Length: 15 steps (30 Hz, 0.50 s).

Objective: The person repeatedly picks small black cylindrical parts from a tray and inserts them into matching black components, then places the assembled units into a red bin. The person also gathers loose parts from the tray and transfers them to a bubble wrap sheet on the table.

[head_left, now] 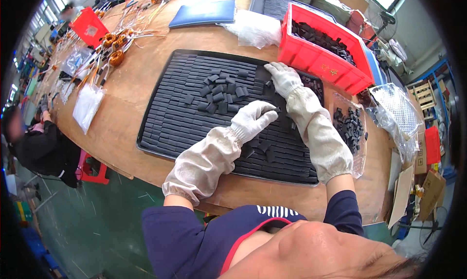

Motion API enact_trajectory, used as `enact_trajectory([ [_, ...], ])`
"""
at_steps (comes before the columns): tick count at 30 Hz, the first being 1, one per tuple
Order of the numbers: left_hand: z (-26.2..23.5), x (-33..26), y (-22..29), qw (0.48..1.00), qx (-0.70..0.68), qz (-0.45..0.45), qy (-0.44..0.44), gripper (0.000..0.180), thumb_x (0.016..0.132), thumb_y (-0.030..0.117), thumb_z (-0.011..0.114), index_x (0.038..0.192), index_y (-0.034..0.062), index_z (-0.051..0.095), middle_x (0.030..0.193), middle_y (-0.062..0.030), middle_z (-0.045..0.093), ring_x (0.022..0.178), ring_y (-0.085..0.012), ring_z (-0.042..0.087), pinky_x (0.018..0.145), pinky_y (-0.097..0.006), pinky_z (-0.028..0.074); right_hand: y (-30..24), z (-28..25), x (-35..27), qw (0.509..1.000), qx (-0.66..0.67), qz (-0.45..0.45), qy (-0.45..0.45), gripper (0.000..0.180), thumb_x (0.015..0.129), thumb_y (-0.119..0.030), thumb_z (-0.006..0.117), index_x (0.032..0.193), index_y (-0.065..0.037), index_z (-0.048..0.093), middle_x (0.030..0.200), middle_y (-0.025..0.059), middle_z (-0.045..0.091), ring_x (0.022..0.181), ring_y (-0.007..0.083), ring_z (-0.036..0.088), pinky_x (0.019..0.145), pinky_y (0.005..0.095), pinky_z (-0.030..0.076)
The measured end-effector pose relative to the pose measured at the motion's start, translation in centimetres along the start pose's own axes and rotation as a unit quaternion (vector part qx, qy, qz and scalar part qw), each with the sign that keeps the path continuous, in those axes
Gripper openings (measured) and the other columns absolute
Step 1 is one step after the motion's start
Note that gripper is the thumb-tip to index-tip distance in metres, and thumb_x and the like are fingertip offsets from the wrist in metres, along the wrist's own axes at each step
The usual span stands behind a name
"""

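A wide black tray [163,99] holds neat rows of small black curved tiles [194,67]. A loose heap of the same tiles [221,91] lies on top of the rows, left of centre. My left hand [254,119], in a white glove, is over the tray's middle, thumb and fingers pinched on a small black tile [278,110]. A few more loose tiles [262,150] lie below that hand. My right hand [284,78], also gloved, rests near the tray's far edge, its fingers stretched out over the tray's dark surface. Cream sleeve covers wrap both forearms.
Behind the tray on the right stands a red bin [326,60] full of black pieces. A clear plastic sheet with black pieces [349,128] lies to the right. A blue folder [203,12], plastic bags [255,28] and copper coils [116,45] are further back. Another person [44,143] sits at left.
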<state>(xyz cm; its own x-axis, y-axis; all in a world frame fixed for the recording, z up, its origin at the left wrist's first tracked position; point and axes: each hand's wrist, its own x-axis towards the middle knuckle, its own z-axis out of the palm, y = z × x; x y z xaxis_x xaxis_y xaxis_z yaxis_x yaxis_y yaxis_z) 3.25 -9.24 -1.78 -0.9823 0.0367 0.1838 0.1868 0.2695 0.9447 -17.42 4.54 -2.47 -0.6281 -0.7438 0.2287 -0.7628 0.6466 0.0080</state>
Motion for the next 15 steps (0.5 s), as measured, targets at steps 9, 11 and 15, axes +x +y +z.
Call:
enact_trajectory([
  [9,0.0,0.2,-1.0,0.998,-0.063,-0.028,0.004,0.033,0.099,0.025,0.072,0.123,0.0027,0.069,0.113,-0.0093,0.070,0.106,-0.0152,0.066,0.095,-0.031,0.052,-0.7,-2.3,1.9,0.995,-0.017,0.068,-0.066,0.029,0.090,-0.012,0.060,0.117,-0.016,0.071,0.121,0.0113,0.066,0.120,0.0320,0.062,0.104,0.0453,0.048],
  [11,0.4,0.1,-1.7,0.999,-0.049,-0.020,-0.006,0.032,0.100,0.025,0.072,0.123,0.0023,0.068,0.112,-0.0087,0.070,0.105,-0.0147,0.066,0.094,-0.030,0.052,-0.5,-1.6,0.9,0.998,0.048,0.047,0.011,0.025,0.092,-0.023,0.062,0.114,-0.016,0.072,0.118,0.0129,0.066,0.117,0.0333,0.062,0.100,0.0470,0.049],
  [15,0.1,-0.2,-0.2,1.000,-0.001,-0.021,-0.023,0.033,0.100,0.023,0.071,0.124,0.0012,0.067,0.112,-0.0065,0.069,0.103,-0.0128,0.065,0.092,-0.029,0.053,-1.1,-1.1,-0.8,0.997,0.052,0.028,-0.054,0.030,0.096,-0.036,0.061,0.110,-0.013,0.073,0.116,0.0136,0.066,0.116,0.0345,0.062,0.100,0.0483,0.049],
])
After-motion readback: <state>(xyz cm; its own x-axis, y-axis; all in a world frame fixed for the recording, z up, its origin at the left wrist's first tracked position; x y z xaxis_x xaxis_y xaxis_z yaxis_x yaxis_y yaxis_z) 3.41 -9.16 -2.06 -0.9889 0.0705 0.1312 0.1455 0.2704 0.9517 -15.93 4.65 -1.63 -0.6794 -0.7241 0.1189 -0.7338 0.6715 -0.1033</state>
